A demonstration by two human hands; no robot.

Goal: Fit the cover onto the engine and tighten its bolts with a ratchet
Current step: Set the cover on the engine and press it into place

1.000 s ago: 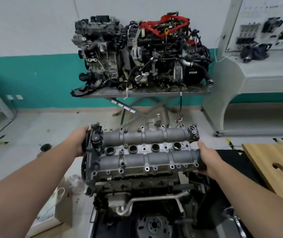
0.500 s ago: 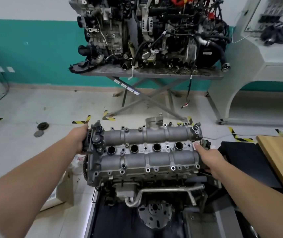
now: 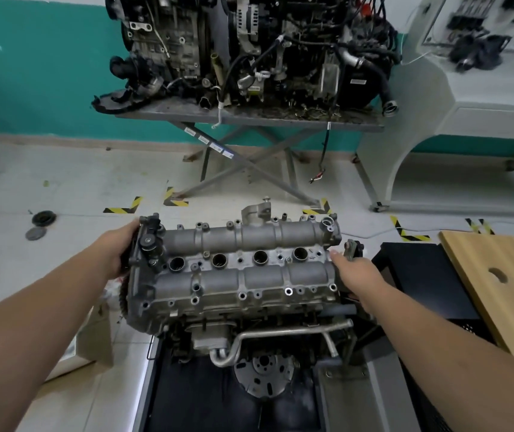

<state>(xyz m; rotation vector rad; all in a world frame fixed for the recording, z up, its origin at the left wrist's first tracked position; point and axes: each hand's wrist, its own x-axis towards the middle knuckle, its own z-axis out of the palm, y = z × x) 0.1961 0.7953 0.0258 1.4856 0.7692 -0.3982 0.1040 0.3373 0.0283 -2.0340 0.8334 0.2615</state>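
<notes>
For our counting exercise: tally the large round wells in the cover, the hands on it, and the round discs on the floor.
Large round wells in the cover: 4
Hands on the cover (left hand, right hand): 2
Round discs on the floor: 2
Total: 8

The left hand (image 3: 118, 255) wraps the cover's (image 3: 237, 269) left end, so its fingers are hidden behind the casting; the right hand's (image 3: 358, 275) fingers drop out of sight past the cover's right end, and whether they curl round anything there cannot be told. The cover hides the top of the engine (image 3: 249, 347) beneath it, so whether it is seated cannot be told. The top edge cuts off the far engines (image 3: 249, 48) on the tabletop (image 3: 249, 118), the right edge the wooden board (image 3: 505, 282), and the wall panel (image 3: 483, 23) is too blurred to read.
</notes>
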